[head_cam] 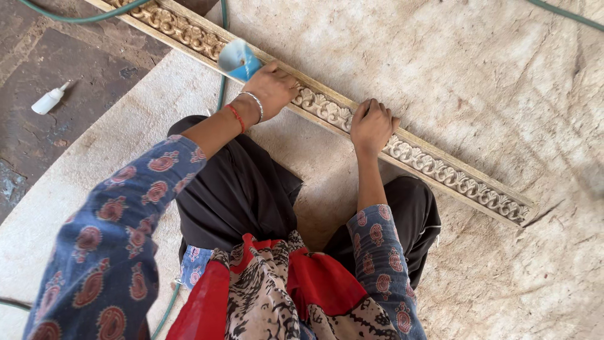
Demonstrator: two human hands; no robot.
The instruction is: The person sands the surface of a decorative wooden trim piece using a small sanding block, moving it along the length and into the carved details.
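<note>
seated on a pale mat (491,94), both hands on a long carved wooden strip (434,167). left hand (272,88) gripping a blurred blue tool (239,60) against it, right hand (372,124) pressing down fisted. white bottle (50,99) lying on the floor (75,56), well apart.

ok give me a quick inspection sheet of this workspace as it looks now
surface: pale dusty mat spread over dark stone floor
job's things: long carved wooden moulding strip lying diagonally; blue blurred tool head on it
clutter: small white squeeze bottle on the floor
grippers: left hand at the tool, fingers hidden; right hand pressing on the strip, fingers curled
cables: green hose running under the strip towards the person's lap; another at top right
surroundings: nothing seen
</note>
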